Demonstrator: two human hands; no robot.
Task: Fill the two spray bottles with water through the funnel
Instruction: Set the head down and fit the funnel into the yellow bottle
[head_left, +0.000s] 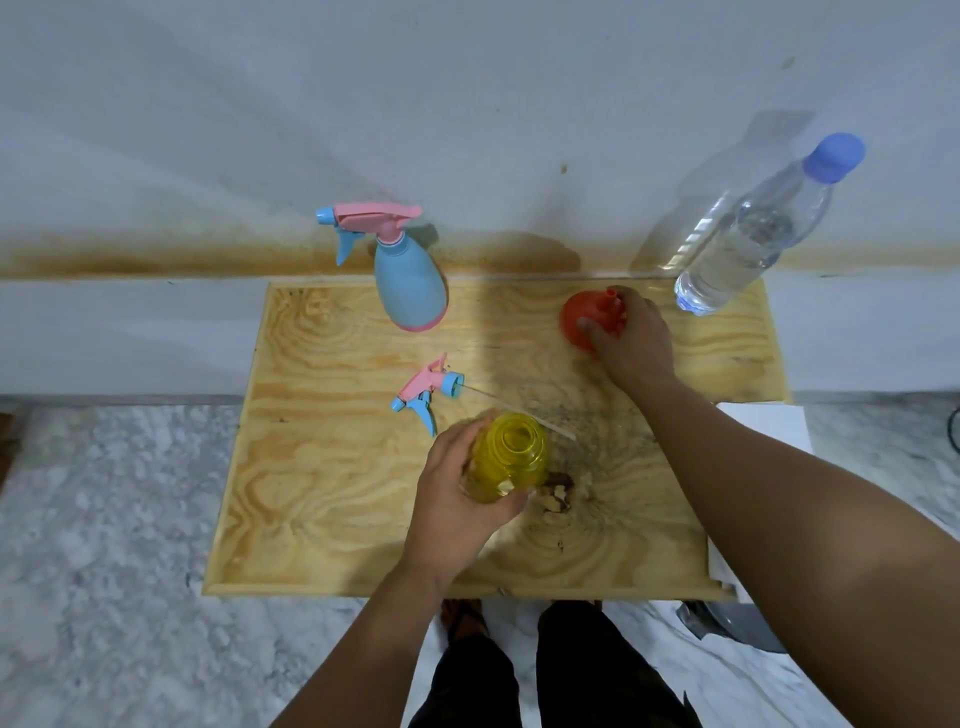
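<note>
Left hand (457, 483) is wrapped around the yellow spray bottle (511, 457), fingers curled on its side, holding it upright near the middle of the wooden surface (322, 499). The bottle's neck is open, no sprayer on it. Its pink-and-blue trigger head (426, 396) lies loose on the wood at about ten o'clock from the bottle, its thin dip tube trailing toward the bottle's far side.

Right hand (631, 338) reaches across to one o'clock and sits on the red funnel (589, 317), thumb and fingers closing on it; the funnel lies mouth-down with its spout pointing up and away. Whether it has left the wood I cannot tell.

Up at eleven o'clock, at the far edge, stands the blue spray bottle (410, 280), its sprayer screwed on, nozzle aimed left. Over at two o'clock, in the far right corner, the clear water bottle (753, 234) stands capped in blue, well filled, just beyond the funnel hand and apart from it. Stained white wall (467, 104) behind, marbled floor (104, 519) below.
</note>
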